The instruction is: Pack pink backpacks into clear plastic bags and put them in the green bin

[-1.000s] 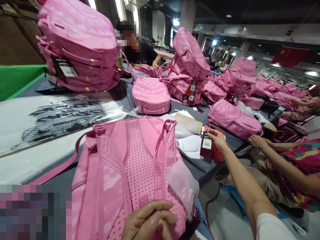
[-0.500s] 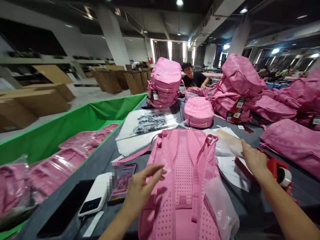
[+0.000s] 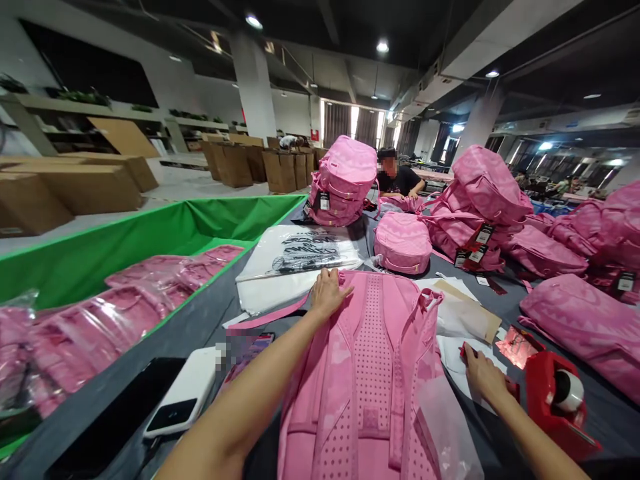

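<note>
A pink backpack [image 3: 373, 333] lies in front of me with its dotted back panel and shoulder straps facing up. My left hand [image 3: 329, 293] grips its upper left corner, fingers bent over the top edge and thumb across the strap. Right of the backpack, my right hand [image 3: 483, 373] is closed around a narrow red object [image 3: 465, 351]; its kind is mostly hidden by my fingers. Beneath that hand are white papers [image 3: 453, 353]. A translucent plastic bag [image 3: 445, 427] lies against the backpack's lower right side.
A red tape dispenser [image 3: 543, 387] stands at right. Left are a white power bank [image 3: 185, 393], a black tablet-like slab [image 3: 120, 420] and a partly covered phone [image 3: 255, 350]. White printed bags [image 3: 260, 287], stacked pink backpacks [image 3: 345, 180], a green-walled bin [image 3: 165, 223] and a co-worker [image 3: 400, 179] lie beyond.
My left hand has moved forward from above the backpack to its upper left corner. My right hand has drawn back from the brown paper and closed on the red object. The view has shifted.
</note>
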A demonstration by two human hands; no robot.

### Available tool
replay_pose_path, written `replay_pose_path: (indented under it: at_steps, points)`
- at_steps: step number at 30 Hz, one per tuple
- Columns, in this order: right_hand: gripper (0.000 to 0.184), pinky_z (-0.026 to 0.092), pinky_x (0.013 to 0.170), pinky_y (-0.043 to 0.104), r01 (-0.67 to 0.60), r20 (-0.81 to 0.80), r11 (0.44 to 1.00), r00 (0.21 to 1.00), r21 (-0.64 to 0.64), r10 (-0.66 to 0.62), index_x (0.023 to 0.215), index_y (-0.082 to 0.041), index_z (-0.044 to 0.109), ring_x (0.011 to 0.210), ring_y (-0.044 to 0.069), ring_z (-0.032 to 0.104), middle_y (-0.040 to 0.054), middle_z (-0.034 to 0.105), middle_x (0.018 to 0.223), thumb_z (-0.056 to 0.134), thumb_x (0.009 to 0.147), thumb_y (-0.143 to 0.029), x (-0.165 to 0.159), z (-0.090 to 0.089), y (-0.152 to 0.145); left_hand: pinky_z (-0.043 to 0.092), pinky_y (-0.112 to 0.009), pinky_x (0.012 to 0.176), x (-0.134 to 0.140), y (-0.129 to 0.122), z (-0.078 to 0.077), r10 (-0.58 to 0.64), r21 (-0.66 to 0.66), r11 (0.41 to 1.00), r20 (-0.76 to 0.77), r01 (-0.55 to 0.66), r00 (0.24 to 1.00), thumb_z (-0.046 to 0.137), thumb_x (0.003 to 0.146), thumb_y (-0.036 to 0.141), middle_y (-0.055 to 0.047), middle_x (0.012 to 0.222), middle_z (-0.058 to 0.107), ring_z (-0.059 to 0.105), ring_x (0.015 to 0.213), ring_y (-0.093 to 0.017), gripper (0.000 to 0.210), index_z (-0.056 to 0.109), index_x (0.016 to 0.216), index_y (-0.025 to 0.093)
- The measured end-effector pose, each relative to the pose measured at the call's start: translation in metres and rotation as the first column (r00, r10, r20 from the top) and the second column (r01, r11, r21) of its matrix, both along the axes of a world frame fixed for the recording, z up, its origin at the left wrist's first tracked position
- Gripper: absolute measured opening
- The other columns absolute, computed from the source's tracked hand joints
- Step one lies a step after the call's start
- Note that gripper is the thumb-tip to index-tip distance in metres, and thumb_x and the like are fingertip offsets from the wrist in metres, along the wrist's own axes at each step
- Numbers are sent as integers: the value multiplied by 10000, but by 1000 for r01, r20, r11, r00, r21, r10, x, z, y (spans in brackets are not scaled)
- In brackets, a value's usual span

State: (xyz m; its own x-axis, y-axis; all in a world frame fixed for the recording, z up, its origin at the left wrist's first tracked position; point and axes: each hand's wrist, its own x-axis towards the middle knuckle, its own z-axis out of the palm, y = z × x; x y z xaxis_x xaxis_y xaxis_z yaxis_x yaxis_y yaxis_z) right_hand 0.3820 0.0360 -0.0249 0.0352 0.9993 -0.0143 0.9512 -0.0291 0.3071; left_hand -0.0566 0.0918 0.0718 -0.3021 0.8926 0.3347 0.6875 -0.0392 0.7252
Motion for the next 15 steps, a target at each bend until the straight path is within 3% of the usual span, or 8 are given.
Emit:
replay_pose_path:
  at_steps: [2, 5, 7, 9, 12, 15]
  points:
    - [526, 534, 738, 386, -25, 26, 1000, 999, 15, 24, 1412, -179, 588, 944, 317, 745, 217, 738, 1055, 352, 957, -62, 7, 1, -1, 474, -427, 969, 3, 10, 2, 20, -10, 1000, 26, -20, 999, 713, 757, 200, -126, 1080, 594, 612, 1089, -330, 156, 634, 891, 186]
    - [522, 536, 694, 389, 37, 2, 999, 999, 11, -37, 1351, -131, 614, 804, 302, 748, 190, 742, 890, 278, 959, -51, 31, 23, 4, 481, -366, 890, -10, 14, 6, 14, 0, 1000, 114, -14, 993, 682, 709, 140, -73, 963, 595, 622, 942, -264, 121, 599, 770, 203]
    - [483, 542, 707, 435, 101, 11, 990, 995, 102, -103, 1329, -34, 594, 865, 353, 737, 268, 721, 955, 289, 957, -79, 44, 43, 13, 480, -334, 852, -28, 12, 10, 8, 17, 1000, 202, -12, 979, 706, 674, 159, -34, 861, 574, 605, 890, -234, 144, 584, 734, 208]
    - [468, 545, 776, 502, 56, 24, 964, 998, 259, -65, 1344, 42, 542, 1043, 426, 690, 372, 655, 1142, 352, 955, -136, 40, 63, 27, 487, -305, 798, -48, 9, 11, 14, 25, 999, 318, -23, 948, 717, 681, 219, -2, 770, 546, 591, 825, -203, 152, 580, 746, 208]
    - [514, 524, 953, 538, -175, -39, 887, 977, 426, 211, 1391, 14, 499, 1271, 427, 575, 364, 563, 1356, 489, 938, -229, -10, 91, 53, 493, -275, 683, -67, 4, 9, 63, -2, 997, 499, -72, 864, 669, 756, 343, 25, 688, 521, 566, 680, -157, 196, 530, 770, 207]
    - [460, 487, 1076, 481, -449, -179, 794, 814, 410, 553, 1383, -100, 544, 1314, 339, 564, 262, 547, 1441, 541, 948, -250, -103, 114, 73, 473, -276, 584, -64, 5, 1, 121, -57, 992, 606, -109, 786, 661, 786, 443, 38, 601, 482, 532, 565, -147, 314, 450, 708, 224]
